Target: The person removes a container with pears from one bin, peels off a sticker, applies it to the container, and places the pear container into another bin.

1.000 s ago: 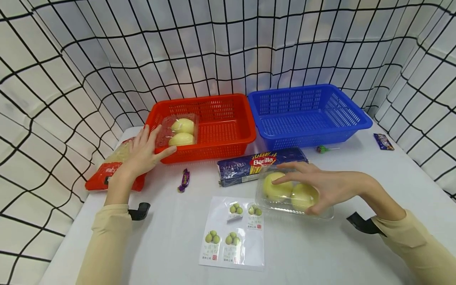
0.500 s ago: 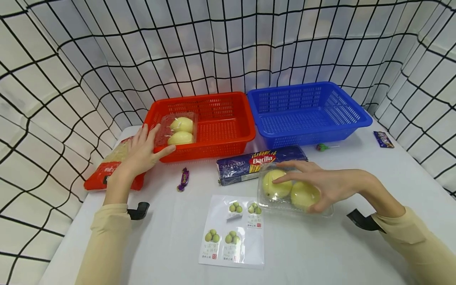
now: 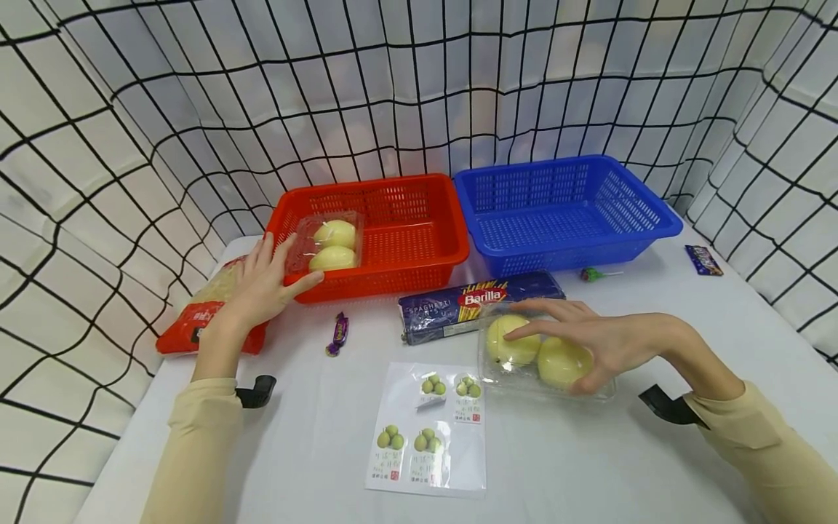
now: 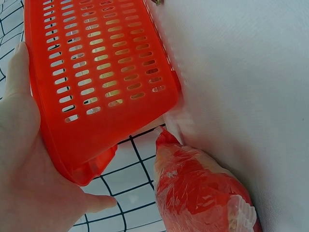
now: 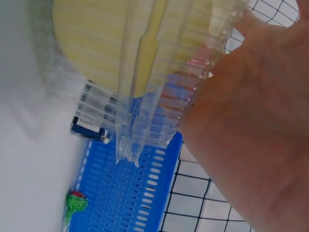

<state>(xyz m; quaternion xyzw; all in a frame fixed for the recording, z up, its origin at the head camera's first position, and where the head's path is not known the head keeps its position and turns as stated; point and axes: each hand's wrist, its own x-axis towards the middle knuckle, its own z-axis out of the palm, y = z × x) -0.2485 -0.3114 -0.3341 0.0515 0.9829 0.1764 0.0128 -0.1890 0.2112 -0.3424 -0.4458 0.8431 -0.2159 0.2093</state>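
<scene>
We see the right hand (image 3: 602, 342) arched over a clear plastic box (image 3: 533, 375), part-way open, with the thumb at the near side and the fingers across the top, gripping it; we cannot tell whether the box is lifted off the surface (image 3: 314, 437). Two pale yellow fruits (image 3: 563, 362) sit inside, under that hand. Just beyond its fingers we find a blue spaghetti pack (image 3: 481, 302), and farther out a blue basket (image 3: 569, 225) with a green-wrapped lollipop (image 3: 591, 274) in front. To this hand's left lies a sheet of fruit labels (image 3: 425, 437), and well to its right a small snack packet (image 3: 704, 260).

We see the left hand (image 3: 258, 284) widely open, fingers spread against the end of a red basket (image 3: 409, 244). Just right of those fingers, inside, is a second fruit box (image 3: 335, 251). A red bag (image 3: 196, 320) lies left of this hand; a purple candy (image 3: 337, 333) lies to its right.
</scene>
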